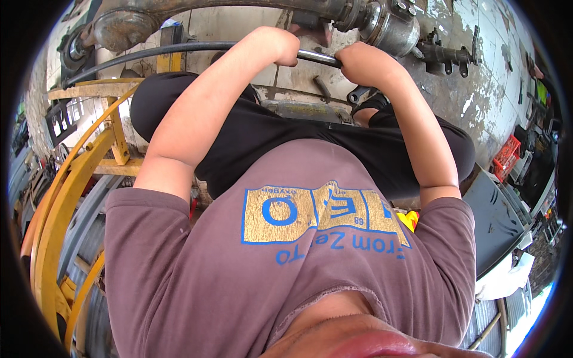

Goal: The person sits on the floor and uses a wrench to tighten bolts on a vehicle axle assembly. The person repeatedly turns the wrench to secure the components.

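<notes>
Pale, stained floor tiles are spreading beneath a crowded workspace, their surface peeling and darkening in patches. Along the far side, a heavy metal assembly is lying crosswise, its thick tube joining rounded housings at left and right. Near its right-hand housing, a dark bracket-like part is resting on the floor.

Nearer, the person is sitting with knees spread in black trousers. Just beyond the lap, a long dark rod is running from the left side toward the middle, looking bowed in this wide view. The left hand is curling around it, fingers folded under. The right hand is wrapping around its right end in a fist; whether the rod is continuing inside that fist, I cannot tell. Between the two hands, a short stretch is showing and shining.

Below that stretch, a short dark bar is lying on the floor, with a ring-ended metal part sitting just to its right. At left, a yellow metal frame is standing; at right, a red crate is sitting beyond a grey panel.
</notes>
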Tool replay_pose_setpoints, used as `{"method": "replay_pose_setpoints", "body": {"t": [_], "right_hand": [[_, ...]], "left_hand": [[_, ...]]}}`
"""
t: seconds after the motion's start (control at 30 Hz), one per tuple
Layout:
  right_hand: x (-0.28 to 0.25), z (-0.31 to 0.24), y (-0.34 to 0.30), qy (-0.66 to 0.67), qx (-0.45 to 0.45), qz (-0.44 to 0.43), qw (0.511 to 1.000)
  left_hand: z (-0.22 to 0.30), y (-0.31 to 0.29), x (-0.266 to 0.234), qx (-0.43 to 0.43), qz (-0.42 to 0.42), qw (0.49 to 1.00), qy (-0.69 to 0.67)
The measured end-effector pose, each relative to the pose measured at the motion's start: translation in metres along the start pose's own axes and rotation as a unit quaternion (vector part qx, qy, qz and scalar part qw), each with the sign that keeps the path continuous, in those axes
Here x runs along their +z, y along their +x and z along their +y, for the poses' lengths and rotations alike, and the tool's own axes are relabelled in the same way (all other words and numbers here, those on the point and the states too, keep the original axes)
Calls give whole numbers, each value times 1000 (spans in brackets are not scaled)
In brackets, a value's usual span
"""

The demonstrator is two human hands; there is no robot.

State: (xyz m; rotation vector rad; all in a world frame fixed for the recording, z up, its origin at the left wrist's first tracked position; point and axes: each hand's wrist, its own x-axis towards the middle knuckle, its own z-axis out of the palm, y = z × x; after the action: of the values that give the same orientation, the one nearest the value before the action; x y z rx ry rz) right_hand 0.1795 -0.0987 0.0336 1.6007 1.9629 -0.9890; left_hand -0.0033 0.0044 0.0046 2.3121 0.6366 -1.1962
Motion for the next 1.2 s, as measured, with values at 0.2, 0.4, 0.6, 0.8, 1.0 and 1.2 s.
{"method": "replay_pose_setpoints", "body": {"t": [0.2,0.4,0.6,0.8,1.0,1.2], "right_hand": [[4,-3,0,-6,13,-8,1000],[8,0,6,-9,15,-9,1000],[0,-3,1,-6,21,-20,1000],[-9,-7,-5,-38,19,-18,999],[-16,-10,-12,-47,-3,-25,999],[-1,-7,-2,-49,5,12,999]], "left_hand": [[4,-7,-3,-5,8,1000,-16],[7,-10,-4,-22,0,1000,-17],[7,-11,-4,-34,-14,999,-13],[4,-8,-1,-35,-5,999,-14],[1,-2,0,-35,-18,999,-8],[3,-4,-3,-32,-14,999,-10]]}}
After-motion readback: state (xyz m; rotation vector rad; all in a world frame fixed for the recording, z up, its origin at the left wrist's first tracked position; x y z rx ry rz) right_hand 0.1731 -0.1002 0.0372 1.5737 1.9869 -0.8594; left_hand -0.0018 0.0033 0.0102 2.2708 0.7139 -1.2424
